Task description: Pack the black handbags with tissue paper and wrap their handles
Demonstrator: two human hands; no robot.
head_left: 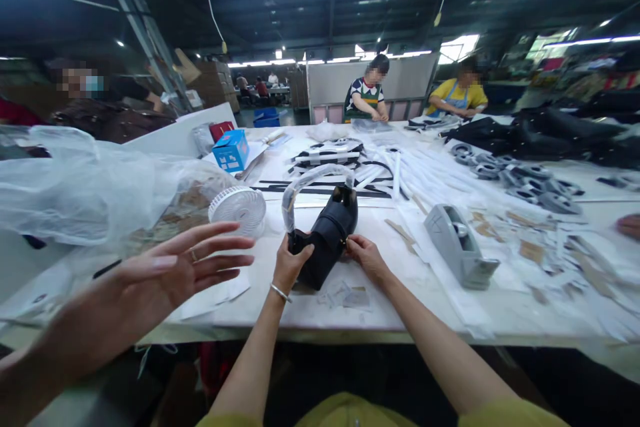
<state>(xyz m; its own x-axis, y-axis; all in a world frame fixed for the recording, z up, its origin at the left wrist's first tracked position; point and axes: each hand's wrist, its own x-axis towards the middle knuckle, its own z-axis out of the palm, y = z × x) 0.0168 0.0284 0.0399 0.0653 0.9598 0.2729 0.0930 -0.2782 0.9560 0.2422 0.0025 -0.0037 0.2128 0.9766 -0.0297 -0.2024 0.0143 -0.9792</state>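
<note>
A black handbag [327,233] stands tilted on the white table, its arched handle [300,190] wrapped in clear plastic. My left hand [291,265] grips the bag's lower left end, thumb on the near side and a bangle at the wrist. At the bag's right edge my right hand [366,257] has its fingertips pinched on a small gold-coloured fitting. The fingers on the bag's far side are hidden.
Another person's hand [200,257] reaches in from the left, fingers spread. Around lie a white fan [237,208], a blue box [231,150], a grey tape dispenser [457,247], black straps [325,155] and paper scraps [531,251]. Two people work across the table.
</note>
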